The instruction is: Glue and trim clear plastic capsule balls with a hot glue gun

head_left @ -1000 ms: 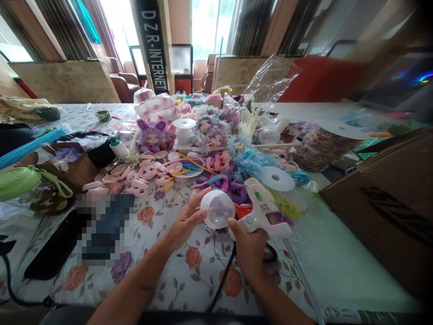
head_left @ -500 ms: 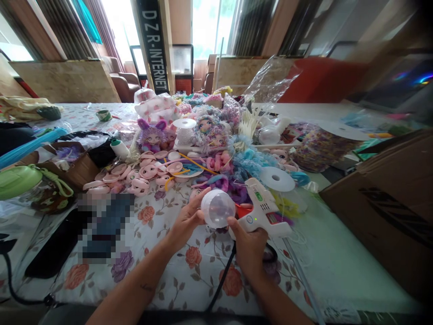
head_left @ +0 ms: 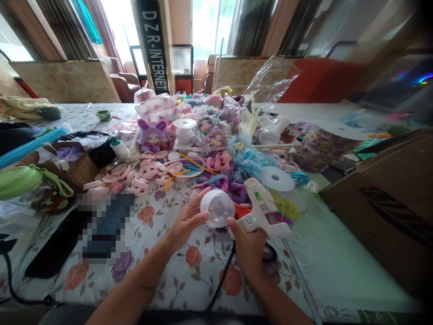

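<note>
My left hand (head_left: 185, 222) grips a clear plastic ball (head_left: 218, 208) just above the flowered tablecloth (head_left: 176, 275). My right hand (head_left: 247, 247) is wrapped round the handle of a white glue gun (head_left: 264, 212), whose green light is lit and whose black cord runs toward me. The gun's nozzle end sits right beside the ball. Behind my hands lie pink doll faces (head_left: 142, 174) and coloured doll hair (head_left: 221, 180).
A brown cardboard box (head_left: 389, 198) fills the right side. A white reel (head_left: 277, 178) lies past the glue gun. Dolls (head_left: 150, 134), a thread spool (head_left: 184, 131) and crumpled plastic bags (head_left: 270, 81) crowd the middle. A green case (head_left: 16, 181) sits far left.
The ball has shifted very slightly in my left hand. Both hands stay where they were.
</note>
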Action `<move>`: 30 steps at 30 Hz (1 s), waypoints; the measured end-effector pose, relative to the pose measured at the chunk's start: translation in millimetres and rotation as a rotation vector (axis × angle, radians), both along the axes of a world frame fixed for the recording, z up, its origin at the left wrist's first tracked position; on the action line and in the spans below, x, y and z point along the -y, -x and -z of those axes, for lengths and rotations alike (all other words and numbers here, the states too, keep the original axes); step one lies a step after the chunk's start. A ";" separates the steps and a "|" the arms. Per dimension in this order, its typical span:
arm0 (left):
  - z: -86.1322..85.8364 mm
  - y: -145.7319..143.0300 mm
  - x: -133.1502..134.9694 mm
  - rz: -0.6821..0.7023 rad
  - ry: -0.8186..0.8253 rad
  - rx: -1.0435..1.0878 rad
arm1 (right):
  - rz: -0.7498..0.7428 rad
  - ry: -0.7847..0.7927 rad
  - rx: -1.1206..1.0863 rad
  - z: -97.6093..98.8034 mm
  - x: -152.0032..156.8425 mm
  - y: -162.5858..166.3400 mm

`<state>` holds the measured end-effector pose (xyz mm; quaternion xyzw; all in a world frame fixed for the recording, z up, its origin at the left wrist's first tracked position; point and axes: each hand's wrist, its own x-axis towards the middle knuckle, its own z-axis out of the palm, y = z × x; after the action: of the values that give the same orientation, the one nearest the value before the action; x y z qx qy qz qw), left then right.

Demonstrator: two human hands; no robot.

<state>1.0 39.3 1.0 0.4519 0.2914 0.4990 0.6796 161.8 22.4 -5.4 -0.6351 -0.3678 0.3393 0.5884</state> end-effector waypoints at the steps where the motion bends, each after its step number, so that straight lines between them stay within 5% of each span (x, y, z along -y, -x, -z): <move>1: -0.8 0.2 -0.1 0.006 0.009 0.007 | -0.005 -0.007 -0.003 0.1 -0.3 -0.2; 11: -5.5 -4.6 5.0 -0.065 -0.091 -0.130 | -0.251 -0.060 -0.150 -4.2 0.6 0.3; 19: -8.9 1.6 7.3 -0.060 -0.257 -0.289 | -0.369 -0.058 -0.328 14.1 -1.8 -9.1; 26: -8.5 1.9 8.8 -0.504 -0.521 -0.309 | -0.324 -0.035 -0.348 6.9 0.2 -7.7; 30: -13.1 2.7 8.7 -0.569 -0.580 -0.381 | -0.243 -0.037 -0.268 4.8 0.2 -6.0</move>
<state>-1.7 30.6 14.1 0.6095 0.3720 0.6350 0.2948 167.8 22.1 -10.2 -0.5240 -0.3663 0.4827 0.5985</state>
